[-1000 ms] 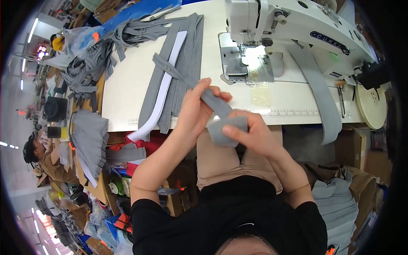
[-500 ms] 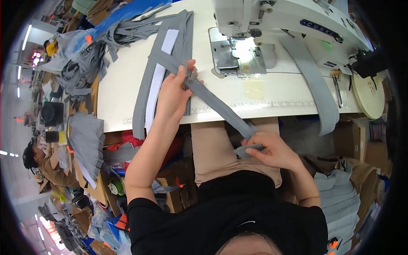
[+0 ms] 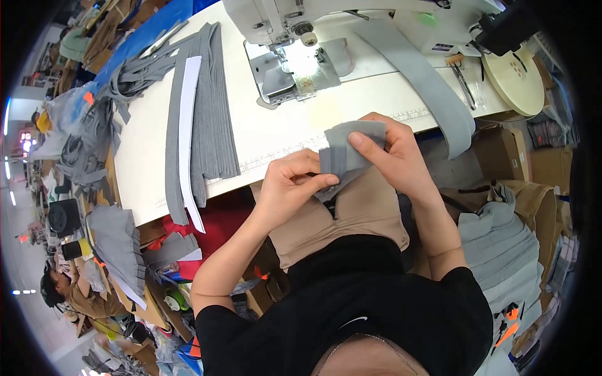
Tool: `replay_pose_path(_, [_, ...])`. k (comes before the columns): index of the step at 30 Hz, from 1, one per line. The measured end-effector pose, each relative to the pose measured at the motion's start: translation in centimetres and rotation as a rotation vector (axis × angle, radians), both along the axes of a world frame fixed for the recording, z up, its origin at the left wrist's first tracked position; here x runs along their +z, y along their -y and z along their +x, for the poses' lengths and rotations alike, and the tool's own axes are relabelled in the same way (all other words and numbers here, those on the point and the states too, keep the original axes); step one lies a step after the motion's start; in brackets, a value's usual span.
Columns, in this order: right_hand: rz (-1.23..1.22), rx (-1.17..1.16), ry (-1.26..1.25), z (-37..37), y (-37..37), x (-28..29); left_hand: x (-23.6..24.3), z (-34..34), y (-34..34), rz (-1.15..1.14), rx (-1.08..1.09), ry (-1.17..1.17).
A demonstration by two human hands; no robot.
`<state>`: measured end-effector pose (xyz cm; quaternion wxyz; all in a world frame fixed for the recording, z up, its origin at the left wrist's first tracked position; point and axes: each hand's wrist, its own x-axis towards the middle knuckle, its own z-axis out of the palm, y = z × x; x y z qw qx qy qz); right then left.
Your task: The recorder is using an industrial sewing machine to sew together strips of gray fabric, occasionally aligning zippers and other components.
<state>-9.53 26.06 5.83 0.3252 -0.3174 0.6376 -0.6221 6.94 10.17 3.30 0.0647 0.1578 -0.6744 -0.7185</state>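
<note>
In front of the sewing machine, above my lap, both hands hold grey fabric close together. My left hand (image 3: 290, 189) pinches a darker grey fabric strip (image 3: 333, 164) between thumb and fingers, and the strip lies against a lighter grey fabric piece (image 3: 356, 139). My right hand (image 3: 399, 153) grips that lighter piece, its thumb on top and its fingers behind. Whether the two layers are joined cannot be made out. Part of the cloth hangs below my left thumb, over the beige trousers (image 3: 364, 203).
The sewing machine (image 3: 295, 72) has its lamp lit over the needle plate. Left on the white table (image 3: 141, 169) lie a stack of grey strips (image 3: 213, 113) and a white strip (image 3: 188, 131). A wide grey band (image 3: 414, 72) hangs off the edge beside a cream disc (image 3: 514, 81).
My left hand has come down from the stack toward my lap, and my right hand has risen. They now meet at the fabric's end. The view has shifted right.
</note>
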Motion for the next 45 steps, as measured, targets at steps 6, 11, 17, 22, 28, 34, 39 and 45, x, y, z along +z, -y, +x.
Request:
replay_pose_path(6, [0.017, -0.081, -0.162, 0.3, 0.2, 0.7, -0.2, -1.9, -1.0, 0.187, 0.228, -0.089])
replay_pose_path(11, [0.043, -0.020, -0.367, 0.3, 0.5, 0.8, -0.2, -2.0, -0.7, 0.124, 0.135, -0.024])
replay_pose_path(17, [-0.237, -0.417, -0.605, 1.6, 2.2, 0.8, -1.2, -2.9, -0.1, 0.038, 0.267, -0.100])
replay_pose_path(22, [-0.093, -0.305, -1.077, 0.7, 1.7, 0.7, -0.1, -3.4, -0.2, -0.042, 0.333, -0.287])
replay_pose_path(28, [-0.058, -0.106, -0.779, 0.3, 1.6, 0.2, 0.8, -3.1, 0.1, 0.131, 0.243, -0.139])
replay_pose_path(34, [0.023, -0.124, -0.805, 0.0, 1.4, 1.2, 0.6, -3.4, 0.6, 0.096, 0.311, -0.198])
replay_pose_path(39, [0.007, 0.071, -0.460, 0.7, 1.3, 2.7, 0.5, -3.7, 0.9, 0.100, 0.352, -0.171])
replay_pose_path(45, [0.034, -0.045, -0.458, 0.0, 3.0, 2.5, 0.9, -4.2, 0.3, 0.148, 0.345, -0.235])
